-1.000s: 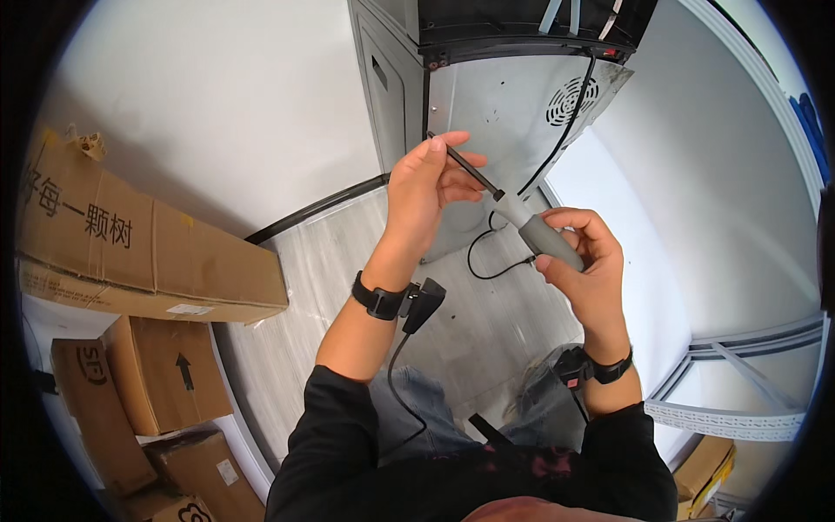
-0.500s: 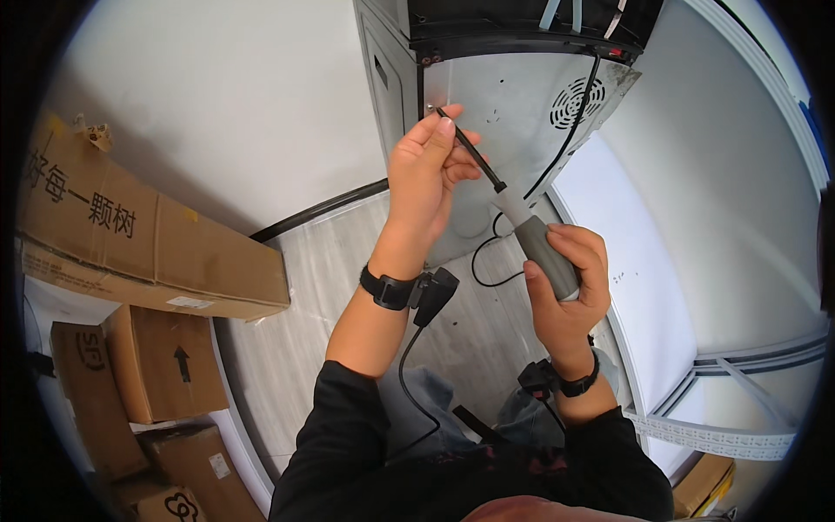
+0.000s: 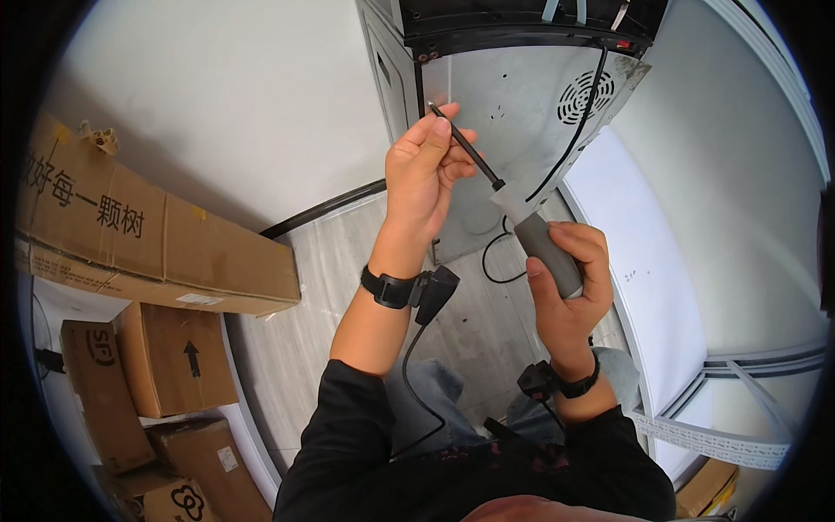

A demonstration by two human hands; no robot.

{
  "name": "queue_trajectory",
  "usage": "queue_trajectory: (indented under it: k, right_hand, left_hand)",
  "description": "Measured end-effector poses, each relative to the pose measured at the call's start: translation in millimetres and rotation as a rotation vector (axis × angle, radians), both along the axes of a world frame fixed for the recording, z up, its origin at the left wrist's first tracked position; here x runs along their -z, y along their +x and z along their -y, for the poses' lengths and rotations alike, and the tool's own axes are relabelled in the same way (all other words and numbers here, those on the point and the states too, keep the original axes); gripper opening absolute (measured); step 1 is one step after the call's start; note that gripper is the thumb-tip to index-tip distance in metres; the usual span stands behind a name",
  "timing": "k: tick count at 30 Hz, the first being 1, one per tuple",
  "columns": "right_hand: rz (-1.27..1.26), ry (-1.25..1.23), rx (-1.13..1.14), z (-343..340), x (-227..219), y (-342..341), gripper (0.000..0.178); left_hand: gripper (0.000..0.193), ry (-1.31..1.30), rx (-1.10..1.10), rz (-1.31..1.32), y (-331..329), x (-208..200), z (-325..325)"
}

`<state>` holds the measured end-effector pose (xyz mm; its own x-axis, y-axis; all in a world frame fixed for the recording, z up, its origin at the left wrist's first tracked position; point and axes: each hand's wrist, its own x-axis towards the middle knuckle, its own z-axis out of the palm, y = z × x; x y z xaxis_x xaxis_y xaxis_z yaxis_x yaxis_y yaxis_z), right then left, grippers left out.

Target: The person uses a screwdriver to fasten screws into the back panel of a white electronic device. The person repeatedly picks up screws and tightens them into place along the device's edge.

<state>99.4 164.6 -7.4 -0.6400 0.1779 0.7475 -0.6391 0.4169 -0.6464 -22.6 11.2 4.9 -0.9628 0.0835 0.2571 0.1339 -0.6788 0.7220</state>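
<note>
A screwdriver (image 3: 548, 252) with a thick grey handle, a pale collar and a long black shaft lies diagonally between my hands. My right hand (image 3: 574, 270) is wrapped around its handle. With thumb and fingers, my left hand (image 3: 426, 161) pinches the shaft close to the tip, which points up and left. A small silvery bit or screw shows at that tip; I cannot tell which. Beyond it stands the light grey metal panel (image 3: 478, 83) of an appliance, near its left edge. Whether the tip touches the panel cannot be made out.
A black cable (image 3: 565, 148) hangs down the panel past a round vent (image 3: 584, 97) and coils near the floor. Cardboard boxes (image 3: 156, 235) line the left side. White shelving (image 3: 731, 400) stands at the right. A black strap with a small device (image 3: 435, 291) sits on each wrist.
The view has shifted slightly, so boxes and panel sit a little differently. My grip on the screwdriver is the same, and its tip shows slightly further up and left.
</note>
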Motion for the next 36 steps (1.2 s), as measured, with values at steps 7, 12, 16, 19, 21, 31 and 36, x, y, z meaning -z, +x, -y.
queue_trajectory:
  k: [7,12,16,19,21,31,36]
  right_hand:
    - [-0.093,0.264,0.014,6.9,-31.2,9.1,0.036]
    - [-0.147,0.332,0.066,12.2,-37.3,11.4,0.031]
    - [-0.242,0.481,0.049,10.4,-43.5,9.0,0.024]
    - [-0.302,0.59,0.023,8.3,-47.0,6.8,0.029]
    - [-0.289,0.507,0.042,9.5,-46.2,8.2,0.036]
    - [-0.303,0.375,0.042,7.0,-36.9,10.9,0.03]
    - [-0.268,0.449,-0.025,9.5,-38.1,12.8,0.037]
  left_hand:
    - [0.032,0.023,0.05,0.026,4.0,-3.8,5.9]
    - [0.031,-0.056,0.093,0.006,11.6,-11.1,9.4]
    - [0.028,-0.094,0.102,0.038,11.8,-15.9,11.8]
    - [0.024,-0.057,0.136,0.057,7.1,-14.8,12.9]
    - [0.021,-0.028,0.151,0.07,5.3,-15.3,13.4]
    - [0.023,-0.298,0.019,0.057,21.5,-28.6,8.0]
    - [0.028,-0.41,0.056,0.052,25.3,-31.0,13.7]
